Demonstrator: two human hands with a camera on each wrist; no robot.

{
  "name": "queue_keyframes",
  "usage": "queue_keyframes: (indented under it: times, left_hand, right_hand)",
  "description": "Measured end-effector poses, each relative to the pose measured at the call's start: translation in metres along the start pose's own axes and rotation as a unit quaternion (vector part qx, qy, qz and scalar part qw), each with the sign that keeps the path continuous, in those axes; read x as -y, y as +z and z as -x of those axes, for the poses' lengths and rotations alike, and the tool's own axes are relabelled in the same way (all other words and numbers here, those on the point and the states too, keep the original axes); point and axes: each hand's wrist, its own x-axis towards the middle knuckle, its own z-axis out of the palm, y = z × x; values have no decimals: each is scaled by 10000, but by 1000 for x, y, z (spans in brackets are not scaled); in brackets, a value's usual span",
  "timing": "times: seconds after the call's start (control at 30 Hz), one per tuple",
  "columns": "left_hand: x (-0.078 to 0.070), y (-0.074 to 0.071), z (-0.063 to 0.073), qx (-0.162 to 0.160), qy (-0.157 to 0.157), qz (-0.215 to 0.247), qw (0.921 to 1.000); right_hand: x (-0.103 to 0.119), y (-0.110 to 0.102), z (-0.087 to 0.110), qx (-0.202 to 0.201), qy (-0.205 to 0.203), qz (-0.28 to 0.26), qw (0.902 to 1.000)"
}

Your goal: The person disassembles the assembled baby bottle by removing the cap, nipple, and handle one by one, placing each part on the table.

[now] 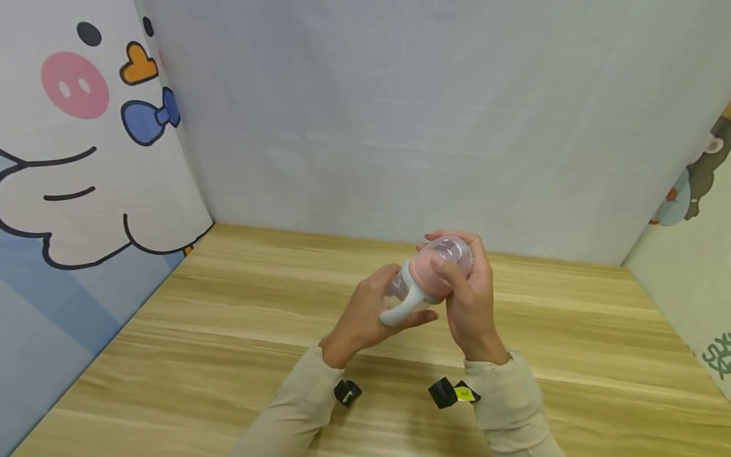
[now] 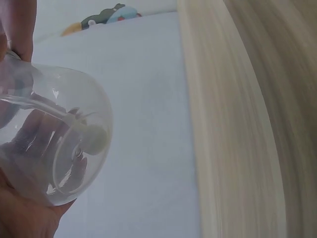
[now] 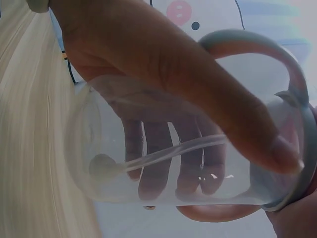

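Head view: clear bottle point(image 1: 424, 278), pink collar point(image 1: 427, 269), pale handle point(image 1: 403, 309), aslant in left grip point(image 1: 363, 314) and right grip point(image 1: 475, 301)

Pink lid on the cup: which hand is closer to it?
Right: the right hand grips the pink lid; the left hand holds the clear body, off the lid.

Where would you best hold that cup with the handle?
Probably round the clear body, from the person's left: the cup is tilted with its base that way, and its roundness lets the left hand wrap it.
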Motion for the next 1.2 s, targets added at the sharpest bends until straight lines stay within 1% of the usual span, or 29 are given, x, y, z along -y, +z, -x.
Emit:
queue_keyframes:
  times: [0.13,0.2,0.23,0.3,0.37,0.4,0.47,0.57,0.6,0.63,0.7,0.8,0.87,0.93,0.97,1.0,1.03,1.07,1.13,1.17,1.2]
  left_hand:
    - [-3,-1,0,-30,-84,107,9999]
    - [-4,-1,0,-102,-184,63,9998]
    - [-4,-1,1,-173,-208,-28,9996]
    - [-5,1,1,-372,-140,-367,9985]
    - [-6,2,1,-553,-31,-797,9953]
    - [-6,3,1,-587,37,-998,9933]
    - [-6,3,0,-501,165,-1278,9904]
    - [-7,3,1,-59,219,-1394,9900]
    - [-8,4,1,56,229,-1470,9889]
    - [-9,4,1,84,268,-1560,9874]
    - [-9,6,2,-72,354,-1808,9829]
    - [-9,10,2,-648,496,-2292,9700]
    - [-8,11,2,-1036,564,-2420,9631]
    - [-8,12,2,-1287,627,-2421,9596]
    - [-7,12,1,-1375,658,-2333,9604]
    - [-7,11,1,-1419,689,-2182,9631]
    - [-6,10,1,-1395,735,-2030,9664]
    - [-5,9,0,-1292,773,-1814,9718]
    - [-4,2,-1,-885,831,-1262,9846]
    - [-3,-2,-1,-643,801,-904,9906]
    - [-3,-6,-2,-368,666,-485,9959]
  right_hand:
    - [0,1,-1,50,-82,29,9999]
    - [0,2,1,-36,-58,210,9998]
    - [-1,2,1,-102,-37,357,9993]
    - [-2,3,3,-283,45,631,9976]
    - [-3,4,3,-495,117,852,9951]
    - [-4,4,3,-593,129,903,9941]
    - [-5,4,2,-794,127,905,9926]
    - [-6,3,0,-1039,26,830,9911]
    - [-6,3,0,-1107,16,805,9906]
    - [-6,3,-1,-1188,19,795,9897]
    - [-6,2,-1,-1372,67,762,9876]
    - [-5,3,-2,-1670,263,620,9837]
    - [-3,4,-2,-1846,458,454,9807]
    - [-1,6,-3,-1963,589,273,9784]
    - [0,6,-3,-2001,634,211,9775]
    - [1,7,-3,-2020,655,157,9771]
    - [2,6,-3,-2034,643,117,9769]
    - [2,5,-4,-2022,595,93,9775]
    - [3,2,-5,-1950,512,91,9794]
    - [4,-1,-6,-1874,478,97,9811]
    - [5,-3,-6,-1777,463,106,9829]
